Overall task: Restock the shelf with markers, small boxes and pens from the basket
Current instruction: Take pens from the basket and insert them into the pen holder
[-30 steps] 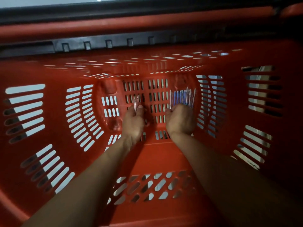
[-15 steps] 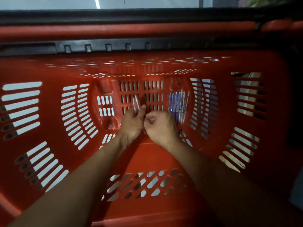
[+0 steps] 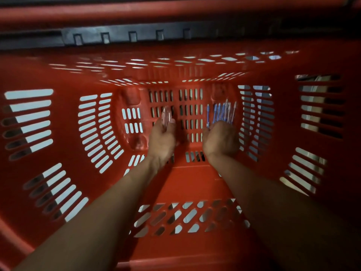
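We've got both hands deep in the red basket (image 3: pixel 64 79): left hand (image 3: pixel 161 139) fingers pinching clear pens (image 3: pixel 166 116), right hand (image 3: pixel 220 140) curled around blue pens (image 3: pixel 221 113). Light, slick, probably rolly, so grab mid-barrel.

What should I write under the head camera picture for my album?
Two hands deep in a red basket, gathering pens.

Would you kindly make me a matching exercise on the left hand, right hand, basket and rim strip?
1. left hand
2. right hand
3. basket
4. rim strip

a. black, with square notches
b. holds a few clear pens
c. red, with slotted walls
d. over a fan of blue pens

Pairs: 1-b, 2-d, 3-c, 4-a
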`<act>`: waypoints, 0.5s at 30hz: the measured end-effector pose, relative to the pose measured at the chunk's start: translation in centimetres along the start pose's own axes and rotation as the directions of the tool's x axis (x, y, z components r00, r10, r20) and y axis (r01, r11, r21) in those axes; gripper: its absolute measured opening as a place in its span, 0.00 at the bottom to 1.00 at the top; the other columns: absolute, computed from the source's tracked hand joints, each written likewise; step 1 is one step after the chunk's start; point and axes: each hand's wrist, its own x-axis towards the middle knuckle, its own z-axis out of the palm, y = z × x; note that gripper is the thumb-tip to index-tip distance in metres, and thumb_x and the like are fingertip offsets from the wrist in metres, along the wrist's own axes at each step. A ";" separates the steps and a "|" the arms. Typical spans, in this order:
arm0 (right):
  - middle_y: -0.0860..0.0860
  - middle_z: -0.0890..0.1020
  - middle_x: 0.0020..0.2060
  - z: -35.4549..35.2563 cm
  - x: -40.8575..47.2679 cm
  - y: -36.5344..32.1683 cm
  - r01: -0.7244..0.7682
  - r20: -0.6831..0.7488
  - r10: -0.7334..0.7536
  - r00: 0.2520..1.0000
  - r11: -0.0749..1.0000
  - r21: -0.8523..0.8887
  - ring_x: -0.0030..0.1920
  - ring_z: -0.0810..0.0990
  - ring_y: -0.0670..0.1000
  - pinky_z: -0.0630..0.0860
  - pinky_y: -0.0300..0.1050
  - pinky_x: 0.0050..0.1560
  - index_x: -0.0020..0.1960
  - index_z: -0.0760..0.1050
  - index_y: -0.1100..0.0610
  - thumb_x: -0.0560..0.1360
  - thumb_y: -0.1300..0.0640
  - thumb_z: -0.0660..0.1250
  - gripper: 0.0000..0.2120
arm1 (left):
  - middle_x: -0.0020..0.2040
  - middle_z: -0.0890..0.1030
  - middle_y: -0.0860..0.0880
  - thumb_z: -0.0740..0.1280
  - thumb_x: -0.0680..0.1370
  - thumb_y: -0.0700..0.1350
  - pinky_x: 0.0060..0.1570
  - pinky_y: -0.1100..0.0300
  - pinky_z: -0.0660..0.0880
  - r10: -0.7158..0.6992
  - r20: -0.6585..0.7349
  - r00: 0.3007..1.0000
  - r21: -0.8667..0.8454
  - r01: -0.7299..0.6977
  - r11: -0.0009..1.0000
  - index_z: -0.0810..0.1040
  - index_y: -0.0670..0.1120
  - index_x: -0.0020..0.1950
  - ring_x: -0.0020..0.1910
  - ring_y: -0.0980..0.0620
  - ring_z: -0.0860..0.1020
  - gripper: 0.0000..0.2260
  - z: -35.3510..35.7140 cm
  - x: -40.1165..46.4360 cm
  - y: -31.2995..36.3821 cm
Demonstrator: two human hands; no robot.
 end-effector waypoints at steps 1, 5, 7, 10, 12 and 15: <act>0.53 0.85 0.44 -0.1 -0.1 -0.1 -0.006 0.006 0.006 1.000 1.000 0.015 0.46 0.85 0.54 0.84 0.50 0.41 0.50 0.84 0.53 0.79 0.46 0.70 0.11 | 0.38 0.77 0.41 0.62 0.87 0.45 0.27 0.61 0.73 0.005 -0.007 1.000 -0.010 -0.005 1.000 0.77 0.35 0.55 0.33 0.47 0.75 0.13 0.0 0.0 0.1; 0.50 0.85 0.37 -1.1 -1.0 -0.5 0.075 0.104 -0.105 0.989 0.963 0.259 0.39 0.84 0.52 0.80 0.43 0.38 0.44 0.85 0.53 0.75 0.47 0.71 0.10 | 0.34 0.80 0.41 0.72 0.80 0.48 0.30 0.53 0.72 0.023 0.003 1.000 -0.044 -0.023 0.999 0.79 0.39 0.45 0.31 0.46 0.75 0.13 0.2 0.3 0.3; 0.48 0.86 0.34 -2.3 -2.4 -0.9 0.126 0.137 -0.209 0.968 0.882 0.453 0.36 0.83 0.48 0.78 0.40 0.38 0.42 0.85 0.53 0.75 0.51 0.73 0.06 | 0.33 0.80 0.43 0.75 0.78 0.49 0.32 0.52 0.73 0.019 0.029 0.999 -0.048 -0.018 0.999 0.81 0.43 0.40 0.31 0.46 0.75 0.12 0.2 0.0 0.8; 0.43 0.83 0.30 -3.4 -4.1 -1.0 0.215 0.159 -0.360 0.919 0.797 0.565 0.32 0.81 0.40 0.76 0.36 0.35 0.38 0.82 0.52 0.75 0.54 0.73 0.07 | 0.30 0.80 0.48 0.76 0.79 0.46 0.30 0.60 0.74 -0.007 0.038 0.999 -0.030 0.008 1.000 0.79 0.46 0.35 0.29 0.53 0.76 0.14 0.2 -0.6 1.4; 0.41 0.83 0.33 -3.6 -4.3 -0.5 0.191 0.183 -0.367 0.912 0.774 0.603 0.34 0.82 0.39 0.79 0.36 0.38 0.43 0.83 0.51 0.75 0.54 0.73 0.02 | 0.30 0.79 0.47 0.74 0.80 0.46 0.30 0.59 0.72 -0.014 0.017 1.000 -0.012 0.014 1.000 0.78 0.46 0.35 0.29 0.52 0.75 0.14 0.1 -0.8 1.6; 0.45 0.84 0.37 -3.4 -3.2 0.3 0.200 0.097 -0.293 0.951 0.824 0.531 0.37 0.83 0.45 0.80 0.41 0.38 0.45 0.83 0.51 0.77 0.56 0.70 0.03 | 0.27 0.74 0.46 0.72 0.81 0.47 0.28 0.54 0.68 -0.035 -0.042 0.998 0.006 0.036 0.999 0.77 0.45 0.35 0.27 0.50 0.72 0.15 -0.1 -0.7 1.8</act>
